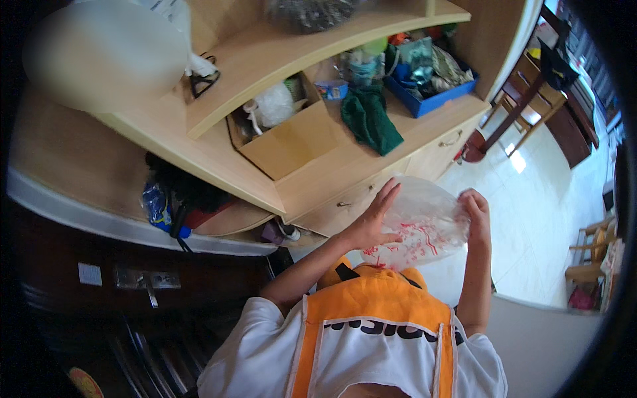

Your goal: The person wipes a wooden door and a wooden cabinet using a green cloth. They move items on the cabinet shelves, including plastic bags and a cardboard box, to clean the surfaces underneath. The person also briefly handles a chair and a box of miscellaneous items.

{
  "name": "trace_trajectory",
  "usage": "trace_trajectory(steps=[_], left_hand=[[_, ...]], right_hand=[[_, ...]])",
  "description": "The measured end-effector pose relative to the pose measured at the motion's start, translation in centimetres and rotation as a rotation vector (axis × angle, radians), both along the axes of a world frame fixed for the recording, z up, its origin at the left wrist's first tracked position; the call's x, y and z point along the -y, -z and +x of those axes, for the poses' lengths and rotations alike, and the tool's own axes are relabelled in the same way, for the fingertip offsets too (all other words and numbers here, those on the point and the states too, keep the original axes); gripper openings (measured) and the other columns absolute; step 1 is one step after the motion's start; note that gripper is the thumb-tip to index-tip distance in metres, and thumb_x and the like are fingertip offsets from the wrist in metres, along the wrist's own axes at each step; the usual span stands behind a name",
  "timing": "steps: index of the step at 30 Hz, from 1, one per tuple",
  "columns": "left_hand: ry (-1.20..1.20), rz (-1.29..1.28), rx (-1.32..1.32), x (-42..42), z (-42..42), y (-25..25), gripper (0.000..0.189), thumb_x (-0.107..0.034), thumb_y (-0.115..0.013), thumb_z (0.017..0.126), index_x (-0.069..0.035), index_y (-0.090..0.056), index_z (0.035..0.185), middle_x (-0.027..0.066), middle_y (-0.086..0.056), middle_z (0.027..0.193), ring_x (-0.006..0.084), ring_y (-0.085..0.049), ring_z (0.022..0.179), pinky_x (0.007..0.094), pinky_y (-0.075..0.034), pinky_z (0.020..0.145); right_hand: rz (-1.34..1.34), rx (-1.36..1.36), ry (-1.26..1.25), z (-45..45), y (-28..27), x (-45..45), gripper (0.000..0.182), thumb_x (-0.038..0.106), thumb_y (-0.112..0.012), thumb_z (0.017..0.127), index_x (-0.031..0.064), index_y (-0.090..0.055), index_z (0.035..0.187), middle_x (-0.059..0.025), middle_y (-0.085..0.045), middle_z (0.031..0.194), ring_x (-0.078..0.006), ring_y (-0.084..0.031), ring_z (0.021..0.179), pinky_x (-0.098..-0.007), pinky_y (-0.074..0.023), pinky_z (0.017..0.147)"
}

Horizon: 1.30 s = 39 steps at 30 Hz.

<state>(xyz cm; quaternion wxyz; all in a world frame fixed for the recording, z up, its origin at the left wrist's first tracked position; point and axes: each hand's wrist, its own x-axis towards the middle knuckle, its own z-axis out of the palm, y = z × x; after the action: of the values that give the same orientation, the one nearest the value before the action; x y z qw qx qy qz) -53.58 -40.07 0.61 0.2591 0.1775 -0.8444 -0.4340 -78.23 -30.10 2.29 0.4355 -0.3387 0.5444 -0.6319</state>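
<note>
A clear plastic bag [423, 219] with red print hangs puffed out in front of my orange apron [368, 301]. My right hand [475, 211] is closed on the bag's right edge. Against its left side lies my left hand [373, 224], fingers spread and thumb apart over the plastic. Whether the left palm presses on the bag cannot be made out. The bag's mouth is not clearly visible.
Ahead stands a wooden cabinet with a curved shelf [318, 49]. On its counter are a cardboard box [293, 144], a dark green cloth [371, 119] and a full blue tray [423, 104]. At left is a dark door with a metal handle [149, 288]; chairs [592, 248] stand right.
</note>
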Motion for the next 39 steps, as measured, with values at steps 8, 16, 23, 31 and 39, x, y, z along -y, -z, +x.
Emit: trace_trajectory(steps=[8, 16, 23, 31, 39], left_hand=[[-0.319, 0.272, -0.102, 1.7, -0.2, 1.5, 0.032, -0.005, -0.064, 0.071, -0.002, -0.059, 0.103, 0.0108, -0.058, 0.102, 0.0199, -0.055, 0.097, 0.0298, -0.043, 0.085], [-0.407, 0.452, -0.082, 1.2, -0.9, -1.3, 0.018, -0.011, -0.059, 0.077, -0.002, -0.063, 0.092, 0.0062, -0.063, 0.09, 0.0145, -0.058, 0.084, 0.0263, -0.045, 0.077], [-0.354, 0.85, -0.343, 3.7, 0.3, -1.1, 0.019, -0.017, -0.058, 0.08, -0.002, -0.065, 0.091, 0.0044, -0.063, 0.088, 0.0129, -0.058, 0.082, 0.0262, -0.046, 0.075], [-0.237, 0.973, -0.397, 4.1, 0.1, -1.1, 0.04, -0.029, -0.051, 0.086, -0.002, -0.053, 0.115, 0.0081, -0.057, 0.11, 0.0153, -0.054, 0.098, 0.0294, -0.042, 0.086], [-0.144, 1.132, -0.384, 1.9, -2.7, -0.8, 0.06, -0.052, -0.035, 0.089, -0.006, -0.04, 0.127, 0.0076, -0.048, 0.123, 0.0195, -0.048, 0.111, 0.0341, -0.039, 0.093]], right_hand=[[-0.236, 0.103, -0.023, -1.3, 0.5, -0.6, 0.05, 0.033, -0.061, 0.08, 0.0079, -0.045, 0.121, 0.0, -0.05, 0.095, -0.0087, -0.048, 0.09, -0.0224, -0.0399, 0.08], [-0.261, 0.064, -0.054, 1.2, 2.0, -1.2, 0.106, 0.044, -0.077, 0.059, 0.0068, -0.019, 0.139, -0.0108, -0.032, 0.137, -0.0209, -0.029, 0.128, -0.0328, -0.0238, 0.104], [-0.041, 0.141, 0.409, -1.6, 3.4, -1.1, 0.038, 0.0, -0.054, 0.076, -0.0032, -0.051, 0.113, -0.0076, -0.061, 0.098, -0.0147, -0.057, 0.09, -0.0276, -0.0427, 0.082], [-0.007, 0.19, 0.361, -2.0, 3.6, 0.1, 0.025, 0.014, -0.054, 0.083, -0.0018, -0.058, 0.101, -0.0054, -0.061, 0.088, -0.0129, -0.056, 0.076, -0.0264, -0.0455, 0.07], [0.014, 0.112, 0.326, 2.8, 2.4, 3.6, 0.021, 0.014, -0.059, 0.08, -0.0015, -0.061, 0.095, -0.0021, -0.06, 0.081, -0.0088, -0.054, 0.075, -0.0241, -0.0442, 0.066]])
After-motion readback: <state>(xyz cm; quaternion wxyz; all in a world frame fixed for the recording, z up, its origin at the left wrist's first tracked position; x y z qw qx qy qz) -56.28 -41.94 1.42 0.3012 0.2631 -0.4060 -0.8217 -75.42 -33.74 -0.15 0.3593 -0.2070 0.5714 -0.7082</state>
